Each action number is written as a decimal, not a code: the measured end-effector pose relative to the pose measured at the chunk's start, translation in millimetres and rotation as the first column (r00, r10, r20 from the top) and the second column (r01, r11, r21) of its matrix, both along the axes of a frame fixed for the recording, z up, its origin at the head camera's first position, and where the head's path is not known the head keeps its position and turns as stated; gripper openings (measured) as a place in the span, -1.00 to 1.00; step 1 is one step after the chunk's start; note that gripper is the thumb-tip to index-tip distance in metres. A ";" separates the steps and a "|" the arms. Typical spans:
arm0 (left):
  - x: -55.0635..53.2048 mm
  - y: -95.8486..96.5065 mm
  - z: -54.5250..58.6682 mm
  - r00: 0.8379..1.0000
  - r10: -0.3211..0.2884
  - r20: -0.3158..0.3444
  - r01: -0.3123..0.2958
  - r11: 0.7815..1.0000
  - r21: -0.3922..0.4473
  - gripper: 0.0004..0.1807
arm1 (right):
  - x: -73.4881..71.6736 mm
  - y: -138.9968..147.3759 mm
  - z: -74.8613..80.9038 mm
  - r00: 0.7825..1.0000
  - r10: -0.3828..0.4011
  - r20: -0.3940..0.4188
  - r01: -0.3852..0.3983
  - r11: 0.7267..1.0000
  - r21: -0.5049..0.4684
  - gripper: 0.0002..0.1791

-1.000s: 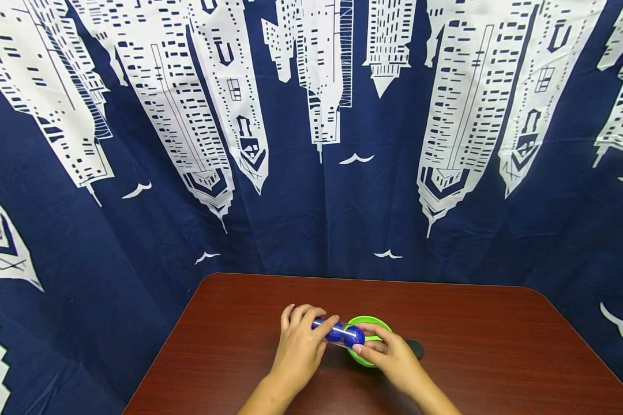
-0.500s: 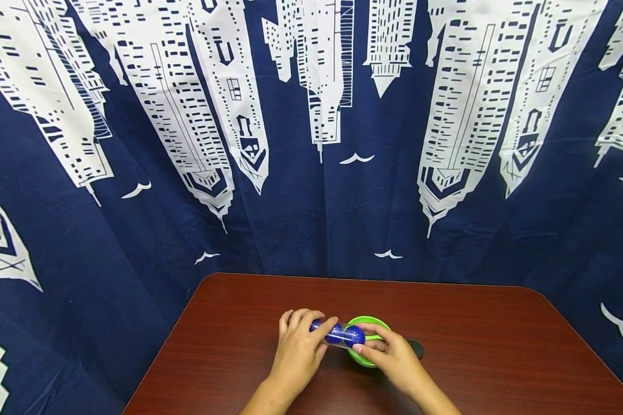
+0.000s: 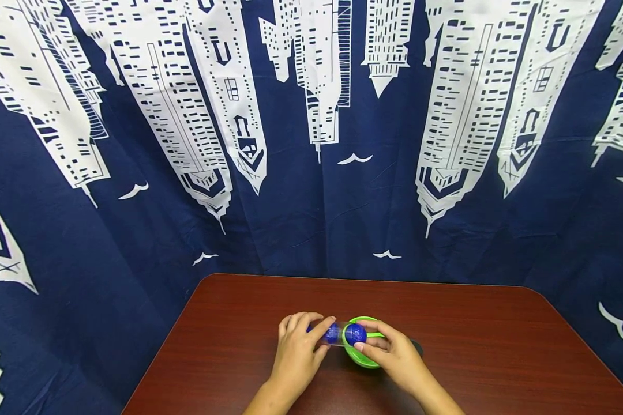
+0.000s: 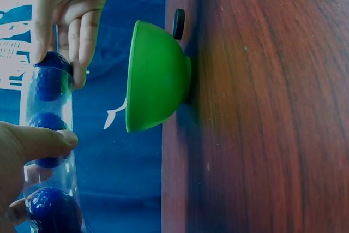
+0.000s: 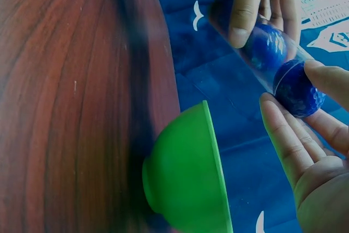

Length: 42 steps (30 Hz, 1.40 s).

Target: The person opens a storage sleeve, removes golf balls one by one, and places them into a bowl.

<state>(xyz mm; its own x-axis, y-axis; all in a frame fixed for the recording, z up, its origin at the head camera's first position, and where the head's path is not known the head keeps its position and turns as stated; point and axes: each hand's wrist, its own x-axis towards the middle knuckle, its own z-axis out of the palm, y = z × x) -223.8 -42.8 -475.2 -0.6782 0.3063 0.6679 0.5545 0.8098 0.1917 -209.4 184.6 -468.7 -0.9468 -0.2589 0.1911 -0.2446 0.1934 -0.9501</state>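
A clear plastic tube holding blue dimpled balls like golf balls lies nearly level between my two hands. My left hand grips the tube round its left part, thumb across a middle ball. At the tube's right end, my right hand pinches the end ball between thumb and fingers. That ball sticks partly out past the tube's rim in both wrist views. Below it a green bowl stands upright on the table, its inside mostly hidden by the hands and tube.
A small black disc, partly hidden by the right hand in the head view, lies just beyond the bowl on the reddish-brown wooden table. Behind the table hangs a dark blue cloth printed with white buildings and birds.
The tube has turned from sloping down rightward to nearly level, its left part drawn slightly left. Both hands keep their hold; the bowl stays put.
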 end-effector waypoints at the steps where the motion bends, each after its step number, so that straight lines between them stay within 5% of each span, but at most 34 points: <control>1: -0.3 0.0 -1.2 1.000 -0.001 0.000 0.001 1.000 0.010 -0.36 | -0.1 0.4 0.5 1.000 -0.008 -0.001 0.008 1.000 0.003 -0.51; 7: -4.0 -1.0 -7.5 1.000 0.008 0.006 -0.009 0.997 0.076 -0.35 | -0.3 2.5 2.4 0.997 -0.061 -0.040 0.062 0.998 0.013 -0.51; 18: -6.2 -4.5 -9.1 0.987 0.070 0.142 -0.100 0.971 0.218 -0.32 | -9.6 10.8 2.7 0.976 -0.129 -0.177 0.150 0.983 0.108 -0.50; 33: -8.8 -9.3 -12.4 0.971 0.021 0.236 -0.095 0.946 0.309 -0.36 | -24.9 10.4 -10.9 0.960 -0.067 -0.273 0.175 0.903 0.393 -0.57; 42: -10.3 -10.1 -11.9 0.967 -0.005 0.256 -0.087 0.933 0.349 -0.40 | -31.3 11.5 -14.7 0.942 0.039 -0.332 0.161 0.818 0.552 -0.56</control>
